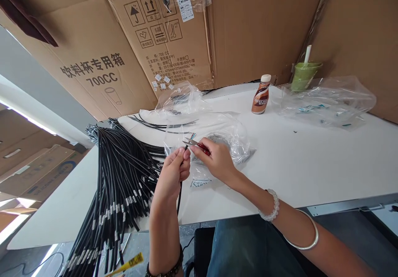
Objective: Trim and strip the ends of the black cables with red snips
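Note:
My left hand [173, 174] is closed round a single black cable [179, 194] whose lower length hangs off the table's front edge. Coloured wire ends [193, 136] stick out of the cable's tip just beyond my fingers. My right hand [216, 157] is closed on small red-handled snips [195, 144], their blades pointing left at the cable's tip. Both hands hover over the white table [311, 161], close together, above a crumpled clear plastic bag [231, 138].
A thick bundle of black cables [118, 185] lies to the left and droops over the edge. A Nescafe bottle [261, 95], a green cup with a straw [303, 74] and more clear bags [329, 100] stand at the back. Cardboard boxes [149, 40] wall the rear.

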### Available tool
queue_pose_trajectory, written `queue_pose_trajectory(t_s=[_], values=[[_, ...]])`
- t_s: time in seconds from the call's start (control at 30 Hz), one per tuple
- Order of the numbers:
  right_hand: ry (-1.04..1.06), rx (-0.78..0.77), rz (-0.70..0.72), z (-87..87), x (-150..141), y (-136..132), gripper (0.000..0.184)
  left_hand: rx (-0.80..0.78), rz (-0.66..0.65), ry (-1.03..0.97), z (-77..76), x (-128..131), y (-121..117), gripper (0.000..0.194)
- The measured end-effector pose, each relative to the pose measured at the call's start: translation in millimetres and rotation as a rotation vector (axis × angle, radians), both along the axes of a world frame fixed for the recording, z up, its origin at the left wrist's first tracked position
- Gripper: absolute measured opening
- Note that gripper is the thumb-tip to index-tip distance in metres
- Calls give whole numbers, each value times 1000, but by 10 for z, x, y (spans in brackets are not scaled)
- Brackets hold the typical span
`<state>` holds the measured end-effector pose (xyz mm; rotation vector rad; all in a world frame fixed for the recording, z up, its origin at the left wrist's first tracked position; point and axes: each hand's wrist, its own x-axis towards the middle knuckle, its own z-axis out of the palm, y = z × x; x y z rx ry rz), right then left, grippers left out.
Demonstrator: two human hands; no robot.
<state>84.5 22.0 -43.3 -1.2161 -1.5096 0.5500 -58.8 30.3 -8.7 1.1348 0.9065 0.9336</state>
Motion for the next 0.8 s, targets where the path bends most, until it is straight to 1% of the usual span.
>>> queue_pose_trajectory(t_s=[0.23,0.33,0.47,0.53,0.6,0.7,0.77,0.8], values=[[-7,-9,3,7,0,4,45,7,-6,52,3,1,-5,34],[1,-32,-18,6,24,38,47,26,18,112,-38,32,28,36],[63,-86,-131,-13,102,85,43,130,122,231,-129,97,75,35],[126,-97,-171,-11,141,95,43,223,175,305,-110,113,22,33],[210,-88,-161,16,163,86,46,338,235,388,-24,102,-123,31],[350,-64,-76,106,149,16,48,509,375,515,142,39,-500,24],[427,-61,-3,182,108,-95,48,589,455,586,186,-23,-791,19],[456,-66,33,218,82,-175,48,680,507,670,176,-59,-926,19]])
